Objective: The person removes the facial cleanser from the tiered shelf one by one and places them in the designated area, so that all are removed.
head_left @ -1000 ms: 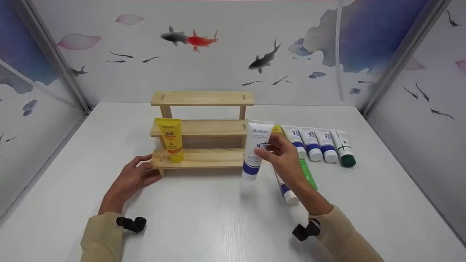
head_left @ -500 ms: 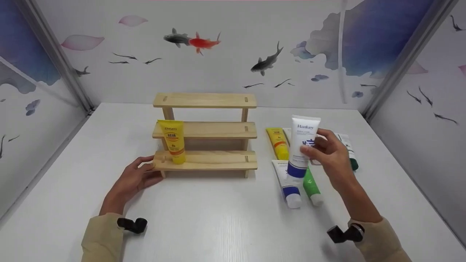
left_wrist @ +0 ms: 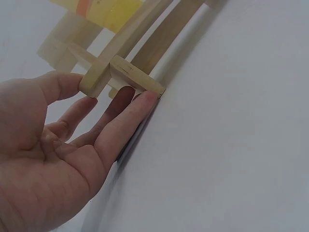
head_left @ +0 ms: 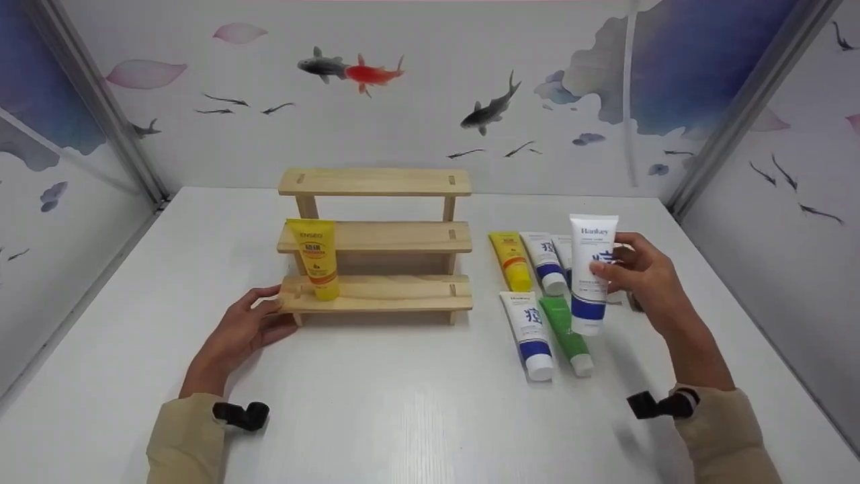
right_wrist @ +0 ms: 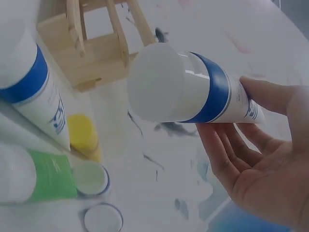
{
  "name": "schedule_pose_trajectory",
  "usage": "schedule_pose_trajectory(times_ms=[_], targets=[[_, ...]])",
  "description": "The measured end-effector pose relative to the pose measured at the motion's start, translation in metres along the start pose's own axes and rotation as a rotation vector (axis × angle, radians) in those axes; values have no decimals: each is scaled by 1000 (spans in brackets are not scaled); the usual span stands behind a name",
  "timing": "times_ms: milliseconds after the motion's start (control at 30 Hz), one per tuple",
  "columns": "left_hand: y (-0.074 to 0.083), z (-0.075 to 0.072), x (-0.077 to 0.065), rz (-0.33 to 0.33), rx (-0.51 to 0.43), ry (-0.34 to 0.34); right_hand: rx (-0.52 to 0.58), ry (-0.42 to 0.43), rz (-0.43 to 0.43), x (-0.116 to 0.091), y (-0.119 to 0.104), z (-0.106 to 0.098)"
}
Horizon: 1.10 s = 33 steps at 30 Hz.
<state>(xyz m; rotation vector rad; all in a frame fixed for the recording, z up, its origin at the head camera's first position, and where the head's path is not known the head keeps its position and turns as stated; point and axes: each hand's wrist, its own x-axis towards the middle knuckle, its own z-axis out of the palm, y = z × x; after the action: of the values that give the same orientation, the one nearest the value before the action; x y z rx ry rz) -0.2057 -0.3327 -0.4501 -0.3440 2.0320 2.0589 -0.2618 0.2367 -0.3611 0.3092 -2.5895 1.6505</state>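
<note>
My right hand [head_left: 641,279] holds a white squeeze tube [head_left: 588,302] with a blue band, thumb on its front and cap down, in the air over the lying tubes. In the right wrist view its white cap [right_wrist: 157,82] faces the camera. My left hand [head_left: 245,328] holds the left end of the lowest step of a wooden three-step rack [head_left: 383,296]. In the left wrist view its thumb [left_wrist: 65,87] touches the board's end and the fingers reach to the leg below. A yellow tube [head_left: 317,262] stands cap down at the left of that step.
Right of the rack lie another yellow tube [head_left: 510,262], a white and blue tube [head_left: 543,262], a nearer white and blue tube [head_left: 527,333] and a green tube [head_left: 566,333]. My right hand and its tube partly hide others behind. Patterned walls [head_left: 403,134] enclose the white table [head_left: 376,403].
My right hand has carried the white tube rightward, away from the rack's right end to above the lying tubes. The left hand stays on the rack, and the standing yellow tube has not moved.
</note>
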Motion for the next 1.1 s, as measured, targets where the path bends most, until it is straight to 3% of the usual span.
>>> schedule_pose_trajectory(times_ms=[167,367,600,1100], targets=[[-2,0,-1,-14,26,10,12,-38,102,6,21,-19],[-1,0,1,-18,41,5,-19,-119,165,2,36,-32],[2,1,1,-19,35,2,-102,-233,232,-4,52,-31],[2,1,1,-15,38,6,-106,-318,419,-6,81,-26]])
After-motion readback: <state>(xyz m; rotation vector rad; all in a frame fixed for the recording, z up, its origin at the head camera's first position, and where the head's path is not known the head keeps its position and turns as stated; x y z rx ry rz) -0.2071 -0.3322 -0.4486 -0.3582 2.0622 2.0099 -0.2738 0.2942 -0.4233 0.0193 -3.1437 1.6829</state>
